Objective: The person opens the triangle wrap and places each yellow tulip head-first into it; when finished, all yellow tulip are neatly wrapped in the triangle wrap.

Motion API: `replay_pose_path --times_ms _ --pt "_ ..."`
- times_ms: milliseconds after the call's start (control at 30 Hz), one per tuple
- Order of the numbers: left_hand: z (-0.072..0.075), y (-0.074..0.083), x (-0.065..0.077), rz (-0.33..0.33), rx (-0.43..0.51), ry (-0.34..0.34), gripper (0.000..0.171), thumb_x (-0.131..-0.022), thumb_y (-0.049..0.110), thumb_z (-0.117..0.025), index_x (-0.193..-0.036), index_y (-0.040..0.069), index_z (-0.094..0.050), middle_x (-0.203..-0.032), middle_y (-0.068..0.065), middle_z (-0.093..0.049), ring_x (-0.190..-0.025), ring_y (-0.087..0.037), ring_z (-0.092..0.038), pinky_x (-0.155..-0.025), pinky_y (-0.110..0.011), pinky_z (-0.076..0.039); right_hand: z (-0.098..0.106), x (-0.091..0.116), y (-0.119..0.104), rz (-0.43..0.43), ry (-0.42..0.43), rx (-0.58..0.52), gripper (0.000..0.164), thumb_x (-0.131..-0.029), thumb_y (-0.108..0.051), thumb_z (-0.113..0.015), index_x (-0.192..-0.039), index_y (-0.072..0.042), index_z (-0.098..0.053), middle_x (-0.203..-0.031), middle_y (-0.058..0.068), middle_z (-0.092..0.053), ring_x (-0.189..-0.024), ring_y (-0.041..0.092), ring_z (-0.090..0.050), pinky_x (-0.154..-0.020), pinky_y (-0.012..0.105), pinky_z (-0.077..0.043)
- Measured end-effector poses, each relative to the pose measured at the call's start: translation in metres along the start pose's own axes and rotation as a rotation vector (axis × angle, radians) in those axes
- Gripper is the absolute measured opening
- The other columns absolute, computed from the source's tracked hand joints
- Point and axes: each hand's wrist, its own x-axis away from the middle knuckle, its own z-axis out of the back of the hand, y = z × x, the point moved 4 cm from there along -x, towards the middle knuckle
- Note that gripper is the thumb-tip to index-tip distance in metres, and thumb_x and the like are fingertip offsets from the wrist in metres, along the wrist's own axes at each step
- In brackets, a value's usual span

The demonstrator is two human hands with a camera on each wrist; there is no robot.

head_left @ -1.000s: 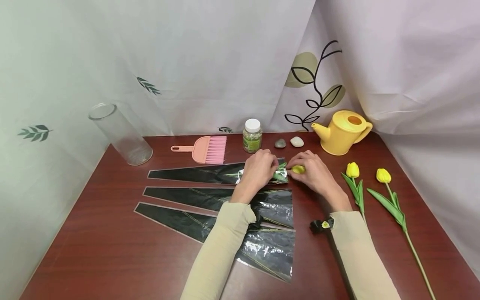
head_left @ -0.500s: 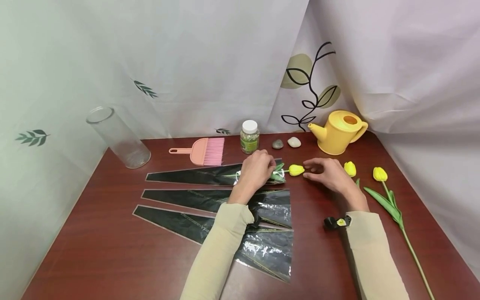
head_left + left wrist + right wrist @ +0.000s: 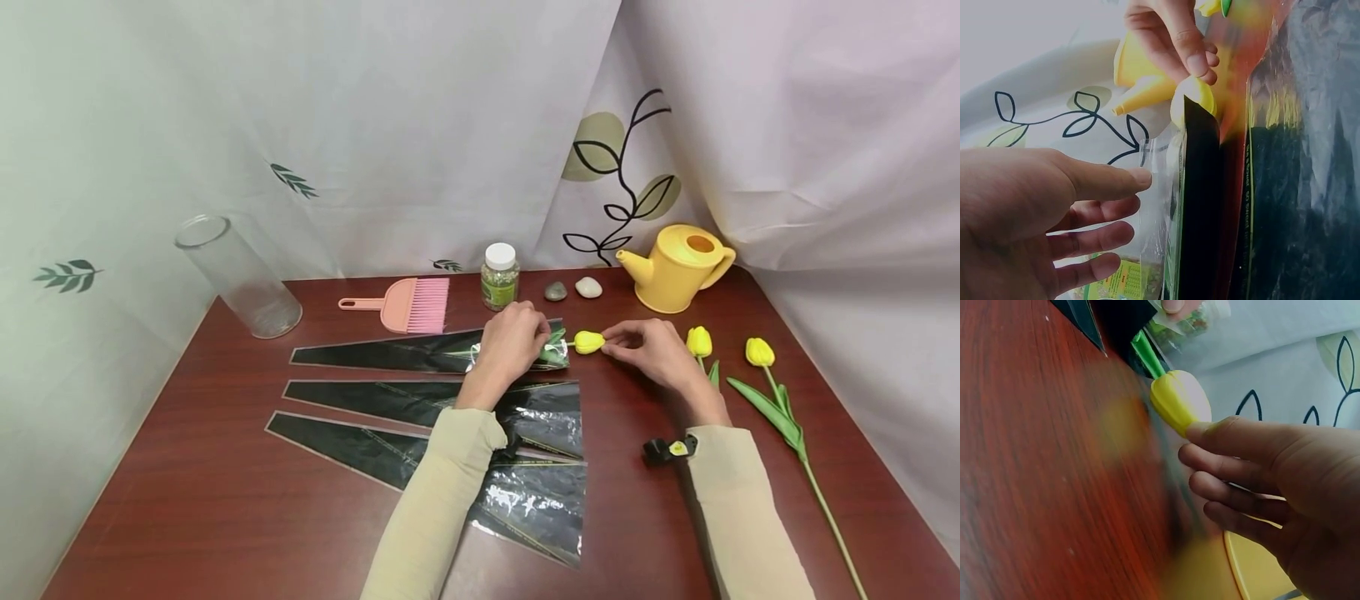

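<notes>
A yellow tulip (image 3: 588,342) lies with its stem inside a black-backed clear flower sleeve (image 3: 375,349), its bloom sticking out of the sleeve's right end. My left hand (image 3: 513,342) pinches the clear film near that mouth; in the left wrist view the thumb and fingers (image 3: 1116,206) meet at the film's edge. With thumb and forefinger my right hand (image 3: 652,350) pinches the tip of the bloom, the other fingers loosely bent, as the right wrist view shows. Two more sleeves, a middle one (image 3: 360,396) and a front one (image 3: 345,442), lie nearer the person.
Two yellow tulips, one (image 3: 699,342) behind the right wrist and one (image 3: 780,417) farther right, lie on the table (image 3: 187,500). Along the back stand a glass vase (image 3: 247,283), pink brush (image 3: 412,305), jar (image 3: 500,279), grey stone (image 3: 556,291), white stone (image 3: 588,287) and yellow watering can (image 3: 675,271).
My right hand let go of the bloom and drew right, then came back to pinch its tip. The tulip has shifted slightly left since half a second ago. The left hand stays at the sleeve.
</notes>
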Motion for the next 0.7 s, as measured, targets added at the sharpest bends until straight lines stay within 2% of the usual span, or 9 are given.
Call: replay_pose_path --times_ms 133,367,700 --pt "0.0 0.0 -0.001 0.007 0.003 -0.001 0.011 -0.092 0.019 -0.067 -0.084 0.019 -0.073 -0.082 0.006 -0.054 -0.083 -0.015 -0.057 -0.067 -0.034 -0.05 -0.008 -0.004 -0.006 0.021 0.029 -0.033 0.018 -0.087 -0.021 -0.076 -0.102 -0.012 -0.075 -0.086 -0.003 -0.072 -0.079 0.011 -0.067 -0.073 0.032 -0.052" --pt "0.003 0.002 -0.001 0.006 0.012 0.009 0.01 -0.092 0.021 -0.068 -0.084 0.021 -0.074 -0.081 0.008 -0.053 -0.084 -0.013 -0.055 -0.069 -0.032 -0.05 -0.029 -0.011 -0.02 0.083 0.059 -0.155 0.015 -0.087 -0.02 -0.076 -0.1 -0.014 -0.075 -0.083 -0.004 -0.071 -0.075 0.01 -0.066 -0.067 0.027 -0.052" --pt "0.002 0.004 -0.002 -0.014 -0.001 0.009 0.011 -0.093 0.021 -0.067 -0.084 0.021 -0.074 -0.081 0.008 -0.053 -0.083 -0.013 -0.055 -0.068 -0.031 -0.049 -0.043 -0.014 -0.025 0.106 0.081 -0.141 0.017 -0.086 -0.007 -0.075 -0.103 -0.009 -0.076 -0.088 0.0 -0.071 -0.073 0.011 -0.063 -0.065 0.026 -0.051"
